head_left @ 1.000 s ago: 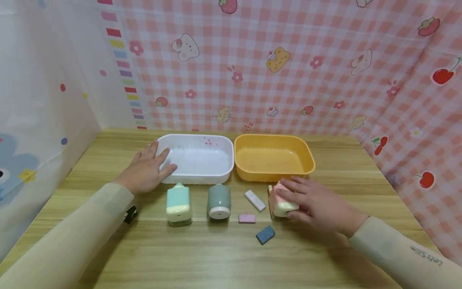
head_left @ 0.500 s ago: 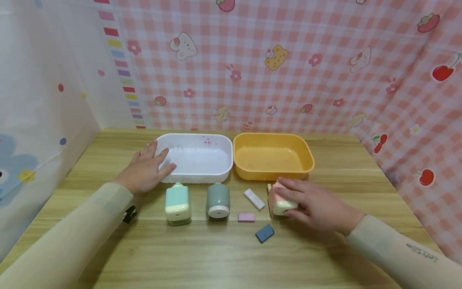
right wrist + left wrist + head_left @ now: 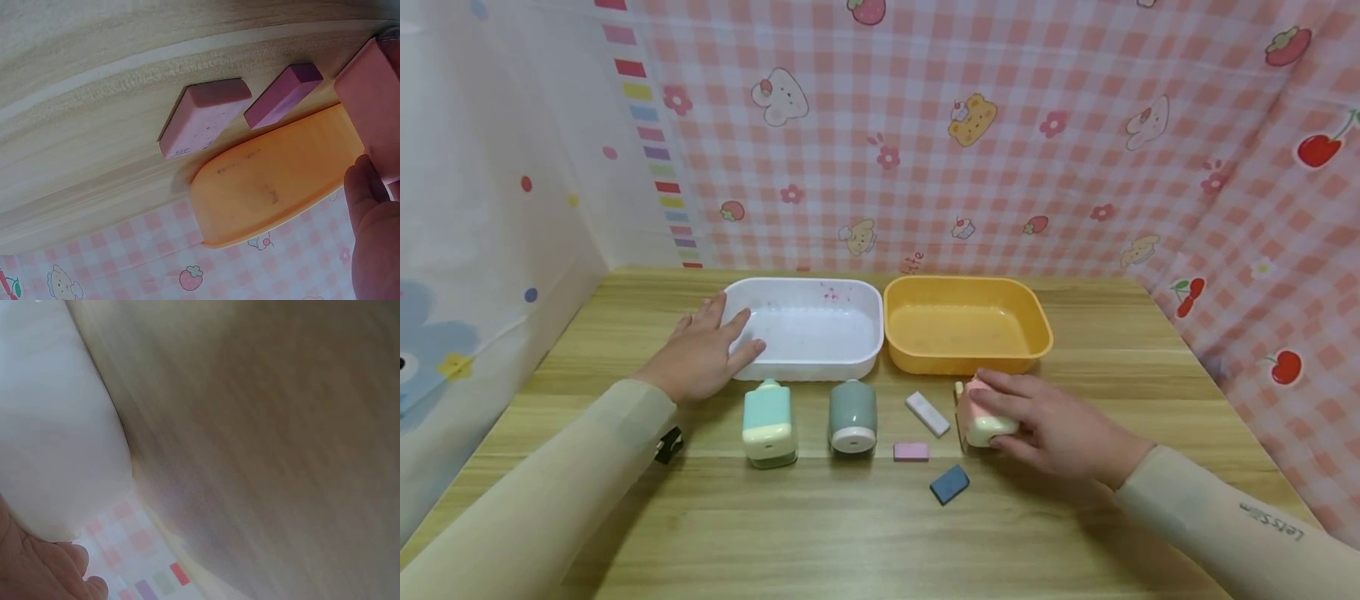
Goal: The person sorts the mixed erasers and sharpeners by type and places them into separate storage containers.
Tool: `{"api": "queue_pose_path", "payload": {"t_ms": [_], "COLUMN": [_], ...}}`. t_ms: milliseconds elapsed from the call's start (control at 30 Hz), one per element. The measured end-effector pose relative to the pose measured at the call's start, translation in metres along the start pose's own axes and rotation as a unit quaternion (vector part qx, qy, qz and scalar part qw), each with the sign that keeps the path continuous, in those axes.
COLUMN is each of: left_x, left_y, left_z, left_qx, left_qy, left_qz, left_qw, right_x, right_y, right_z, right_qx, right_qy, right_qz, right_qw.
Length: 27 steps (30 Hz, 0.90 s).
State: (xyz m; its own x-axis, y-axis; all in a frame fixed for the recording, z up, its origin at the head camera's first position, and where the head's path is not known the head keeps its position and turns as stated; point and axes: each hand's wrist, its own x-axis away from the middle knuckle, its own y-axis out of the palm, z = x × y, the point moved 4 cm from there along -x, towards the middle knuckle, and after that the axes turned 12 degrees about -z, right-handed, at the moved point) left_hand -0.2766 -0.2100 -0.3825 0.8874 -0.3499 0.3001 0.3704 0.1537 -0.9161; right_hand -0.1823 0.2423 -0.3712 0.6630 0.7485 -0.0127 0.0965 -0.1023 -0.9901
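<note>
Both arms reach forward over the table (image 3: 850, 542), sleeves covering them to the wrist. The left hand (image 3: 698, 358) lies palm down at the left end of the white bin (image 3: 805, 370), fingers fanned wide and thumb pointing inward over the rim. The right hand (image 3: 1063, 425) comes in from the right, back of the hand up, and holds the pink sharpener (image 3: 992, 432), fingers bent across its top and thumb at its lower near corner. That sharpener is on the table, just in front of the yellow bin (image 3: 967, 367). Left of it lie the white eraser (image 3: 928, 414), pink eraser (image 3: 911, 452) and blue eraser (image 3: 950, 484), then the grey sharpener (image 3: 853, 415) and mint sharpener (image 3: 768, 421).
</note>
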Motion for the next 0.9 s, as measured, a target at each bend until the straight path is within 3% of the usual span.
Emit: {"api": "queue_pose_path", "payload": {"t_ms": [300,567,900], "left_x": [-0.0016,-0.0023,-0.0010], "left_y": [0.0012,0.0015,0.0010], "left_z": [-0.0016,-0.0020,-0.0008], "left_qx": [0.001,-0.002,-0.002], "left_qy": [-0.003,-0.003,-0.003], "left_qz": [-0.001,0.001,-0.002], "left_qw": [1.0000,1.0000,1.0000], "right_x": [0.0003,0.0009,0.0024], "right_y": [0.0017,0.0021,0.0015], "right_z": [-0.0010,-0.0020,-0.0056], "right_qx": [-0.010,0.012,0.020], "right_qy": [0.004,-0.018,-0.015], "right_qz": [-0.001,0.015,0.012], "right_qw": [0.9999,0.9997,0.9996]}}
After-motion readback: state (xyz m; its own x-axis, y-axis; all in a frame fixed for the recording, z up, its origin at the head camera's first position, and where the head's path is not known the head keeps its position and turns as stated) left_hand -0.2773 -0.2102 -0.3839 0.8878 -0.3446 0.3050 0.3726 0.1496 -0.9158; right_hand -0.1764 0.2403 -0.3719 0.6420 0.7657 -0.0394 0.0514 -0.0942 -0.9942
